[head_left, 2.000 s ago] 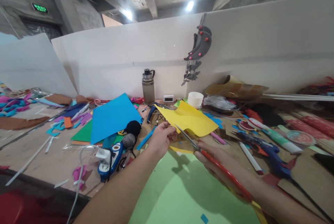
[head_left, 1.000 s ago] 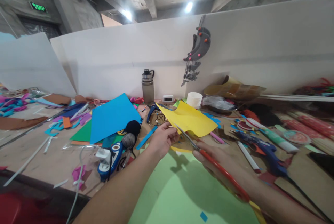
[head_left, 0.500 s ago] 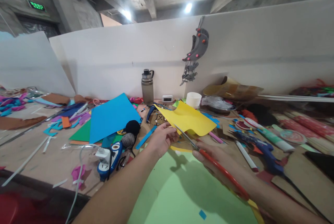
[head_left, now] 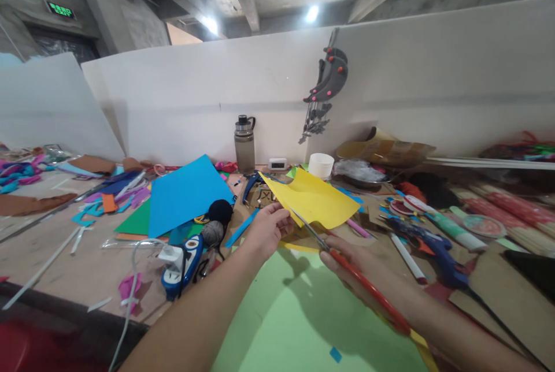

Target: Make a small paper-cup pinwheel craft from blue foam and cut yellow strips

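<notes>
two hands at work above the desk (head_left: 65,268): left hand (head_left: 265,232) pinching the yellow sheet (head_left: 314,198) at its near edge, held aloft; right hand (head_left: 359,271) closed round red-handled scissors (head_left: 342,265), blades in the sheet. best practice: keep sheet taut, feed it into the blades, thumb clear.

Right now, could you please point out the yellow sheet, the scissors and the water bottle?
yellow sheet (head_left: 318,198): head view, middle of its face.
scissors (head_left: 310,230): head view, on the blades.
water bottle (head_left: 245,149): head view, on its body.
</notes>
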Tool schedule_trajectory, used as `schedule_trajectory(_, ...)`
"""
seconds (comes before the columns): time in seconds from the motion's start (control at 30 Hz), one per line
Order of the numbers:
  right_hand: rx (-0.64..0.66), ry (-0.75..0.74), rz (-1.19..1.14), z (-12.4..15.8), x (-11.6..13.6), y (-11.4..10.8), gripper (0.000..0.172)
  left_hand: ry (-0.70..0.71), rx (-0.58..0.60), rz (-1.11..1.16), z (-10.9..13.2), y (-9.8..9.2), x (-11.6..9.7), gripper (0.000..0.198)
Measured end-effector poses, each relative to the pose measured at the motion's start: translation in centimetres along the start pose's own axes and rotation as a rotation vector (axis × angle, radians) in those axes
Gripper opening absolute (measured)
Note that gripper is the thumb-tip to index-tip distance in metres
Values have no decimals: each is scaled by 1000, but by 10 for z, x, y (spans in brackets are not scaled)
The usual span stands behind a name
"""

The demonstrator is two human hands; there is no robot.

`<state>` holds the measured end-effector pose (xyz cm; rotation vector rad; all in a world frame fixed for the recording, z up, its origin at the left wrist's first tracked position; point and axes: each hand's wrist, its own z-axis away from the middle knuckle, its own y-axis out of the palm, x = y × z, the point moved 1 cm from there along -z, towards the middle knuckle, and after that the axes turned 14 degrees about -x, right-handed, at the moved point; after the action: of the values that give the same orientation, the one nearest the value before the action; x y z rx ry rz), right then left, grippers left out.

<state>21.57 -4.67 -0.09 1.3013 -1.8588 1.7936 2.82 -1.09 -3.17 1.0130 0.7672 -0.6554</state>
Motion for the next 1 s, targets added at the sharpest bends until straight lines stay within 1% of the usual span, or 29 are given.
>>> schedule_trajectory(0.07, -51, -27, 11, -1, 6, -1, 34, -9, -5, 10, 1, 1, 1, 20)
schedule_trajectory(0.17, -120, -61, 75, -1, 18, -5, 34, -17, -4, 32, 2, 2, 2, 20)
schedule_trajectory(0.3, -139, -78, 137, -1, 27, -7, 34, -18, 23, 51, 0, 1, 4, 20)
schedule_trajectory(0.43, -131, -81, 135, -1, 22, -3, 35, -20, 34, 66, 0, 1, 4, 19)
schedule_trajectory(0.6, -89, -59, 97, -4, 5, 4, 35, -23, 38, 68, 0, 1, 5, 19)
schedule_trajectory(0.77, -78, -59, 14, -4, -9, 10, 33, -25, 37, 80, -2, 0, 6, 20)
schedule_trajectory(0.87, -45, -30, 42, -3, -8, 9, 35, -35, 54, 87, -3, -2, 6, 20)
schedule_trajectory(1.0, -22, -48, 85, -1, 4, 3, 35, -29, 10, 84, -5, -4, 3, 11)
